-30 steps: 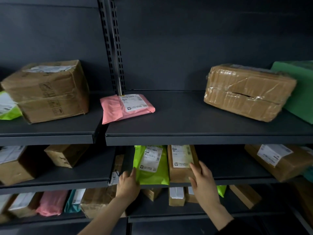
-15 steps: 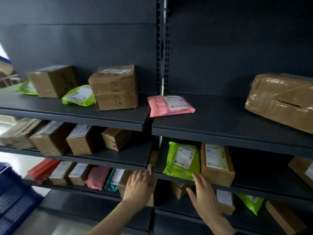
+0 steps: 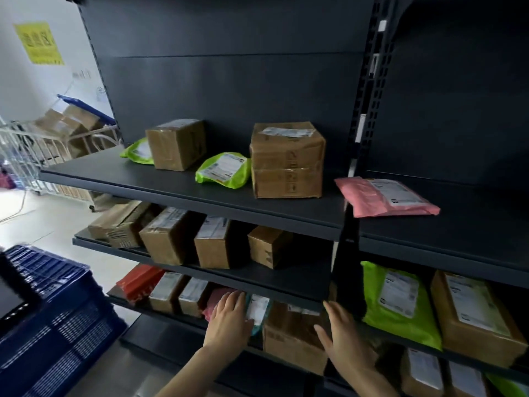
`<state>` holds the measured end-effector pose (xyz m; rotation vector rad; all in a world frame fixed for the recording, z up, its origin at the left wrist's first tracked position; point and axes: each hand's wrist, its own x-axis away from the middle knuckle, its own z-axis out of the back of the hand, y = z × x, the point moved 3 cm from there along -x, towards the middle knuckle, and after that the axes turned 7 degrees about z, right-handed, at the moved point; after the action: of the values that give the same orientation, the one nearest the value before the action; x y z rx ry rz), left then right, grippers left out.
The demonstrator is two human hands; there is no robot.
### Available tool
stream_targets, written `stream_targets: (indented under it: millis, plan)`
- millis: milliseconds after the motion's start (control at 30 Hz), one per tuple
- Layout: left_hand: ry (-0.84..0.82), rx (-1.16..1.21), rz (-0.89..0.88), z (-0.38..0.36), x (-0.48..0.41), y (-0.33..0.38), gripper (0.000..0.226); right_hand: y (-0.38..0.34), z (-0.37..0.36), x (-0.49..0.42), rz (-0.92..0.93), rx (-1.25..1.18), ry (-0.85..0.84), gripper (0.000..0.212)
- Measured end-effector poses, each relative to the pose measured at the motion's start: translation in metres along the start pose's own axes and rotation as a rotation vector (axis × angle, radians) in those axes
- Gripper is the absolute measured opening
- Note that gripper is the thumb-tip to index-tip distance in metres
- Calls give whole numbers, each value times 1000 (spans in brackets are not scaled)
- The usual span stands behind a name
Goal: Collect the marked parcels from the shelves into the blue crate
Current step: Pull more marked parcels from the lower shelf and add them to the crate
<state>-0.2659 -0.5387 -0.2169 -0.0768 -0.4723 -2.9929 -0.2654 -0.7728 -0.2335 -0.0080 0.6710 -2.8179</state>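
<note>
Left hand (image 3: 229,320): at 6 o'clock, low in view, fingers spread and laid flat on the teal mailer (image 3: 257,310); nothing closed in the grip.
Right hand (image 3: 345,338): at 5 o'clock, open palm with fingers straight, pressed on the brown box (image 3: 292,336) on the lowest shelf; grip wide, holding nothing.
Teal mailer: standing on edge just at 3 o'clock of the left fingertips, white label outward, between the pink mailer (image 3: 214,299) and the brown box.
Blue crate (image 3: 57,325): at 8 o'clock, on the floor, well apart from both hands.
Green mailer (image 3: 400,305): at 4 o'clock, leaning on the right bay's shelf, beside a labelled box (image 3: 475,313).
Middle shelf (image 3: 257,277): row of brown boxes.
Top shelf (image 3: 186,187): at 12 o'clock, two boxes, two green mailers; pink parcel (image 3: 386,196) at 2 o'clock.
</note>
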Motion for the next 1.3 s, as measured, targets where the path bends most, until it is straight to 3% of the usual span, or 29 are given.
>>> stream_targets:
  millis: [200,400,500,633,800,933,1067,1300]
  plan:
    - [-105,193,-27,17,-69,-52,69,-62,-41,-62,-118,-114,36,56]
    - [-231,347,-144,8,-143,-36,75,-85,-55,-131,-288,-130,172,56]
    - [-293,511,-63,-1,-169,-25,78,-85,-60,-153,-338,-161,171,58]
    - [-345,703,25,-7,-195,-19,70,-83,-62,-172,-366,-301,168,59]
    - [-382,844,-6,-8,-181,-13,57,-90,-59,-171,-375,-460,218,52]
    - [-336,818,-99,-7,-134,-17,64,-97,-57,-131,-440,-587,348,43]
    - [-277,688,-254,-7,-89,-15,69,-98,-53,-94,-501,-676,373,77]
    - [-281,536,-462,3,-66,9,66,-81,-28,-86,-600,-453,446,78]
